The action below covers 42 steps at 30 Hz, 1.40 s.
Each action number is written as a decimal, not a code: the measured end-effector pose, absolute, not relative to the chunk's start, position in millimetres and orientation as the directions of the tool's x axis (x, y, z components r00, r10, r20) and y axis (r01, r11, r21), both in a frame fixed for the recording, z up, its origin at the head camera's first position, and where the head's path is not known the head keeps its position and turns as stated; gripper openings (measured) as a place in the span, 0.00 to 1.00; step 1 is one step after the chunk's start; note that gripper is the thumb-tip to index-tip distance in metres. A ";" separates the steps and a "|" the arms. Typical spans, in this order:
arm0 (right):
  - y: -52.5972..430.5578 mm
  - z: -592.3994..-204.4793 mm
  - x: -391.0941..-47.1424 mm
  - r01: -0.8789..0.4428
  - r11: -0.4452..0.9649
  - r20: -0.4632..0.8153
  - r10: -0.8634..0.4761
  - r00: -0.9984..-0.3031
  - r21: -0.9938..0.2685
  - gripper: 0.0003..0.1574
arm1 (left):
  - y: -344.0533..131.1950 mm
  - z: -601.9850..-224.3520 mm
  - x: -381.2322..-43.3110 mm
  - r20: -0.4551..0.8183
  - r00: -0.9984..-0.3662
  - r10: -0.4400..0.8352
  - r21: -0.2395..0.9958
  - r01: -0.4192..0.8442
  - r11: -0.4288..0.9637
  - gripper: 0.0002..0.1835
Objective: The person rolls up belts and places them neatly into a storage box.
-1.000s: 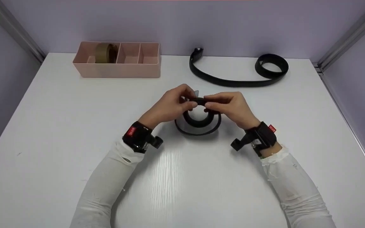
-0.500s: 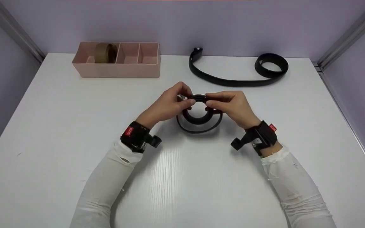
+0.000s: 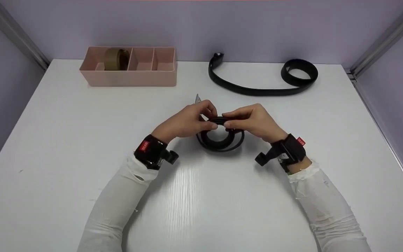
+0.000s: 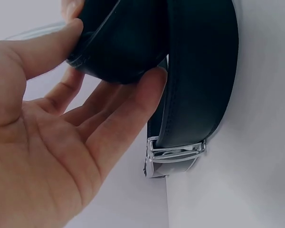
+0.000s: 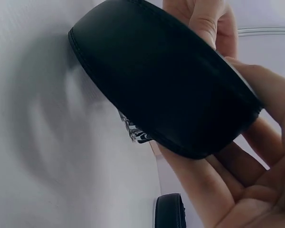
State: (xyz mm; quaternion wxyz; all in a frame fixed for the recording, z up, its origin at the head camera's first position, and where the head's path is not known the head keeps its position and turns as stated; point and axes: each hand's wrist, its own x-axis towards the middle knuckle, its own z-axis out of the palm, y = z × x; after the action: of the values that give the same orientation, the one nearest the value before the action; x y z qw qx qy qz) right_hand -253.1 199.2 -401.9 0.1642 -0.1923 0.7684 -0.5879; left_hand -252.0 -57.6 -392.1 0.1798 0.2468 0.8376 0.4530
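A black belt, wound into a coil with a looser outer loop, is held between both hands at the middle of the table. My left hand pinches the coil's far left side between thumb and fingers. The right hand grips the far right side the same way. A silver buckle hangs on the belt's outer turn beyond the left fingers. In the right wrist view the belt's smooth outer face spans the space before the fingers, with part of the buckle showing below it.
A second black belt lies at the back right, one end coiled. At the back left stands a pink divided box with a roll of brown tape in its left compartment. Walls close off the table's back and sides.
The coil first rises a little away from me, then comes back nearer with both hands. Its outer loop now sits closer around the coil, and the buckle end shows beyond the left hand.
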 end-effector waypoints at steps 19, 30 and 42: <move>196.9 -405.2 -253.0 -0.115 0.005 0.108 -0.295 -0.949 -0.993 0.29 | -55.3 -388.8 -252.1 0.026 -0.925 0.379 0.949 0.142 0.281 0.14; 198.7 -402.2 -254.1 -0.114 0.101 0.072 -0.346 -0.935 -0.988 0.26 | -58.9 -388.5 -251.0 -0.037 -0.891 0.452 0.914 0.152 0.375 0.15; 202.0 -398.9 -254.2 -0.087 0.226 -0.030 -0.467 -0.884 -0.970 0.27 | -59.1 -391.0 -252.3 -0.022 -0.816 0.578 0.872 0.267 0.411 0.13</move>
State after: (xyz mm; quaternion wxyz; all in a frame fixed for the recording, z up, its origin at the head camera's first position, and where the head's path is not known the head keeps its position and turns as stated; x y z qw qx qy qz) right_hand -254.2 202.0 -398.9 0.1599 -0.1807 0.7664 -0.5954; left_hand -252.3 -59.1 -391.0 0.1624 0.2563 0.8240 0.4784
